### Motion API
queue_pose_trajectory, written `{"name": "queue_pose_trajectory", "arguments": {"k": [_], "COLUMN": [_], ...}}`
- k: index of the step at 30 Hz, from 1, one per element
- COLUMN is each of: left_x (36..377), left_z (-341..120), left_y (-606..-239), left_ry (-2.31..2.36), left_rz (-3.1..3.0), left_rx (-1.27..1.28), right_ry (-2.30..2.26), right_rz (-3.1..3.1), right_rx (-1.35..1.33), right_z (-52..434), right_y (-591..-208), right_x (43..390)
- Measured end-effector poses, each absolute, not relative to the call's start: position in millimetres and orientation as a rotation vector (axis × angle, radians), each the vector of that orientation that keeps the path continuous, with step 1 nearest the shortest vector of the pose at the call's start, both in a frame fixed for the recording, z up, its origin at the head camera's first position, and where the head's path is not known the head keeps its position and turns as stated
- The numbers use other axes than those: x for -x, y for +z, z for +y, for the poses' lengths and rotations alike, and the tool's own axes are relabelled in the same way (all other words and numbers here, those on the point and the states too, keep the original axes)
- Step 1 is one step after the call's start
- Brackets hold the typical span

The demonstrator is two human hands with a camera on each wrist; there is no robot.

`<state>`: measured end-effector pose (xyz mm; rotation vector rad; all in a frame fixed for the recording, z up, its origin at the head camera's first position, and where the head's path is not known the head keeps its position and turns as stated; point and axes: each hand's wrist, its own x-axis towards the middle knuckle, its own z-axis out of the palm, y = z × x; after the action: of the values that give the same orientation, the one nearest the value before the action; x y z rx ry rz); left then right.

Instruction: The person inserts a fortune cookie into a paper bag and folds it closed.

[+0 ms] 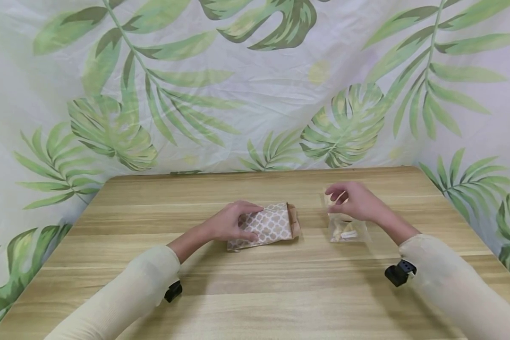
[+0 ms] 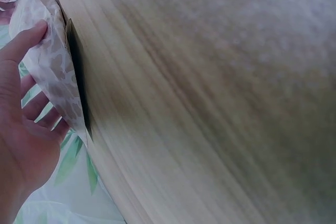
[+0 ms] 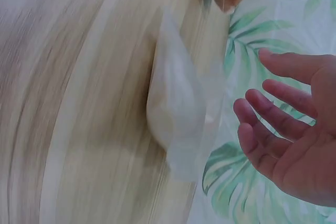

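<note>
A brown paper bag (image 1: 270, 226) with a white lattice pattern lies flat in the middle of the wooden table (image 1: 255, 293), its open mouth to the right. My left hand (image 1: 237, 221) rests on the bag's left end, its fingers fairly straight and touching the paper (image 2: 50, 66). To the right lies a small clear plastic pouch (image 1: 347, 230) with pale pieces inside. My right hand (image 1: 352, 200) hovers just above the pouch's far end with its fingers relaxed. In the right wrist view these fingers (image 3: 273, 114) stand apart from the pouch (image 3: 178, 114) and hold nothing.
A leaf-print cloth (image 1: 255, 94) hangs behind the table and falls past both side edges. Bare wood stretches in front of and behind the two bags. Black wrist cameras (image 1: 400, 272) sit on both cream sleeves.
</note>
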<state>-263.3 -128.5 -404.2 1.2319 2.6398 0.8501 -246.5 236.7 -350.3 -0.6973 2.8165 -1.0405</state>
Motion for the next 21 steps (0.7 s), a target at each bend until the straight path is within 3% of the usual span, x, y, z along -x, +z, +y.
{"name": "queue_pose_trajectory", "arguments": {"k": [21], "left_x": [265], "left_z": [-128], "left_y": [-404], "left_ry": [0.852], "left_rz": [2.634], "left_rx": [-1.205], "right_ry": [-0.773], "right_rz": [2.895], "right_rx": [0.555], "right_z": [267], "right_y": [-353], "right_x": [245]}}
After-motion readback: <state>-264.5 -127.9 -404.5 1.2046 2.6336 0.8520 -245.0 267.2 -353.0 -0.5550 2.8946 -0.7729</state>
